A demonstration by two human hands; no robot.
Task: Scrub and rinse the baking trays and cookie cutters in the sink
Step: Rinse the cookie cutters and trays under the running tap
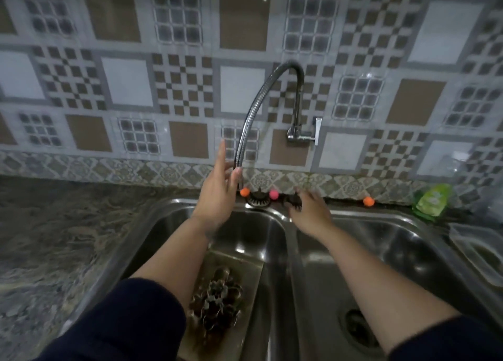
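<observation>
The left hand (217, 197) touches the faucet hose (246, 132) with straight fingers while the right hand (309, 211) hovers spread, holding nothing.

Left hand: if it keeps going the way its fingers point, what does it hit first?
The flexible faucet hose. The left hand is open, fingers angled up toward the wall, beside the hose's lower end; fingertip contact can't be confirmed. Past it, likely the tiled backsplash; depth is unclear.

Patterned grey, brown and white tiles (187, 88) are covering the wall, a dark marbled stone counter (54, 224) is running beneath them, and dim light is glinting off the glaze.
</observation>
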